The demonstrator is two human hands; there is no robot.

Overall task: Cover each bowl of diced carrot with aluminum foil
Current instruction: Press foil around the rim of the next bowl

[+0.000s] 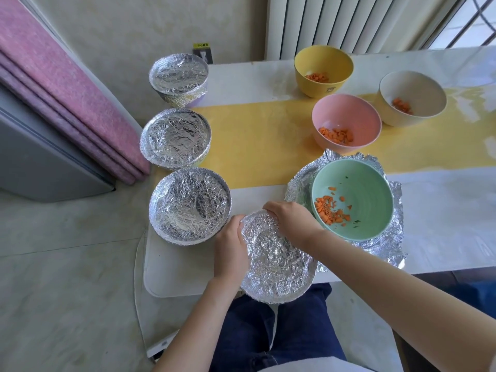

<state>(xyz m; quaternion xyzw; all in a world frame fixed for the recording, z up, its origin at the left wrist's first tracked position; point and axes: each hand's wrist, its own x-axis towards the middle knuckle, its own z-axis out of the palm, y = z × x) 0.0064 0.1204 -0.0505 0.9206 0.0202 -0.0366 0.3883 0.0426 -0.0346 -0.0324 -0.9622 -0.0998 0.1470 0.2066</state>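
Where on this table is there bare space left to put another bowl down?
Widest: the yellow stripe between the middle covered bowl and the pink bowl. Also the white strip between the far covered bowl and the yellow bowl, and the near left corner. Crowded: the near edge, where the held bowl is between the nearest covered bowl and the green bowl.

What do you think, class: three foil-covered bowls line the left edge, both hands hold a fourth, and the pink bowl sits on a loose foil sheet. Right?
Not quite. The head view shows the green bowl on the loose foil sheet, not the pink bowl; the rest stands.
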